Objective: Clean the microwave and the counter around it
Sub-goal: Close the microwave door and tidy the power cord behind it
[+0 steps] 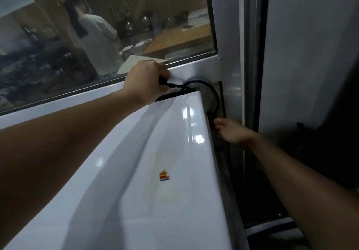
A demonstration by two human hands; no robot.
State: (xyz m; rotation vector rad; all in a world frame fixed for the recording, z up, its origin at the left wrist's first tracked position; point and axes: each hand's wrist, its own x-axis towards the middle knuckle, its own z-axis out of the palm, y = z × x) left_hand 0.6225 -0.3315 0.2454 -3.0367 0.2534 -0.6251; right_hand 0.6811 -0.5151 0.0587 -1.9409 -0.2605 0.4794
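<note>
Microwave (147, 172) bears a small wordless sticker (164, 175); left hand (145, 83) grips its cord (209, 92).

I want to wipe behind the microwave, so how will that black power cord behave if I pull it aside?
Probably floppy yet springy: the black cord arcs in a loop behind the microwave. Likely light, since the left hand lifts its stiffer plug end alone. It may snag, as it drops into the narrow gap by the right hand.

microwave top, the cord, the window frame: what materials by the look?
Microwave top: likely painted or enamelled metal, glossy white; sharp light glints. Cord: black, probably rubber or plastic sheath; matte, bends in a loop, left hand gripping it. Window frame: looks like brushed aluminium; dull grey sheen.
</note>
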